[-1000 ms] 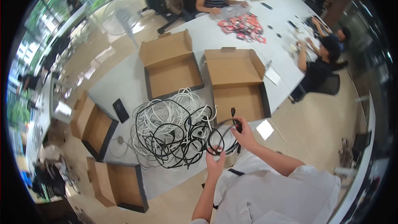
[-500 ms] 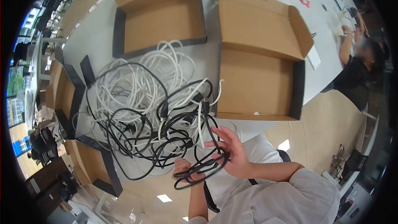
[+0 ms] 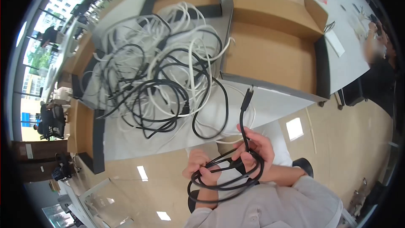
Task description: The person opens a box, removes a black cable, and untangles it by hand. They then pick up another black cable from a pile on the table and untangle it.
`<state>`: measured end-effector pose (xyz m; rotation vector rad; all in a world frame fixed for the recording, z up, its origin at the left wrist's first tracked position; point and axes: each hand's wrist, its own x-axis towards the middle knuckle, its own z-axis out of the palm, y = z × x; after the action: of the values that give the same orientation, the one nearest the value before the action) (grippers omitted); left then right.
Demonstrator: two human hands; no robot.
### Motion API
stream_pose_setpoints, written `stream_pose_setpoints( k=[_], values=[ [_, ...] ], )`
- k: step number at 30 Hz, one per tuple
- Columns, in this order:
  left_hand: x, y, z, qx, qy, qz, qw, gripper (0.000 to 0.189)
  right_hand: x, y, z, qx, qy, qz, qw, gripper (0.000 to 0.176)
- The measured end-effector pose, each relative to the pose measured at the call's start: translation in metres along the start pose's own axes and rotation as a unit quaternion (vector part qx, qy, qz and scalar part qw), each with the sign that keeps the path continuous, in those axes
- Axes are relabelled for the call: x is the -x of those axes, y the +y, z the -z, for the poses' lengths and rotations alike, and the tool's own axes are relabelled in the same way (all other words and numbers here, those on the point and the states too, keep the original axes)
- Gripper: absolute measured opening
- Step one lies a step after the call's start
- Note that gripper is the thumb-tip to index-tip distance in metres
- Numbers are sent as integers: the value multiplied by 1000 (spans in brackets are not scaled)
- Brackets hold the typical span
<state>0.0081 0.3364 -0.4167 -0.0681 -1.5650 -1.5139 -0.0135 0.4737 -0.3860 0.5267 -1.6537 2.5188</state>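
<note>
**White table, lower centre: black cable looped between both hands**

White table (image 3: 135,141) carries a tangled pile of cables (image 3: 160,71), black and white, in the upper left of the frame. An open cardboard box (image 3: 274,55) sits at upper centre. Below the table edge, at lower centre, the left hand (image 3: 201,169) is clenched around the loops of a black cable (image 3: 225,165). The right hand (image 3: 255,145) grips the same loops, and the free end with its plug (image 3: 249,94) stands up above it. Judgement: sound coiling calls for loops of equal size. The left hand should pin them at one point while the right feeds the free end without twist, clear of the pile.
</note>
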Motion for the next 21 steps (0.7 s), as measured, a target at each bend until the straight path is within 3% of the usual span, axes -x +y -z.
stream_pose_setpoints(
  k=[2,4,7,8,9,11,13,15,17,20,21],
  values=[
    [8,25,1,45,54,70,995,30,6,-34,-10,-17,37,-71,997,45],
    [12,53,8,25,-2,77,997,35,11,-62,-15,-24,58,-137,989,42],
    [28,68,44,-85,-182,79,976,57,19,-84,-9,-25,82,-226,970,41],
    [24,67,51,-99,-248,44,963,66,24,-86,-4,-13,82,-221,972,38],
    [12,69,47,-165,-251,-79,951,76,27,-84,3,-1,85,-216,973,36],
    [8,71,56,-206,-167,-124,956,62,32,-87,17,-28,99,-206,973,32],
    [21,30,91,-144,43,41,988,64,40,-93,31,-107,122,-198,967,28],
    [0,9,121,-49,308,243,918,66,45,-98,37,-136,77,-166,974,27],
    [-1,-49,179,15,353,371,859,72,52,-104,36,-143,65,-179,971,24],
    [-43,-56,195,221,437,525,696,77,55,-102,26,-163,61,-245,954,25],
    [-53,-63,201,259,428,500,707,77,55,-96,22,-154,50,-250,955,24]
  ],
)
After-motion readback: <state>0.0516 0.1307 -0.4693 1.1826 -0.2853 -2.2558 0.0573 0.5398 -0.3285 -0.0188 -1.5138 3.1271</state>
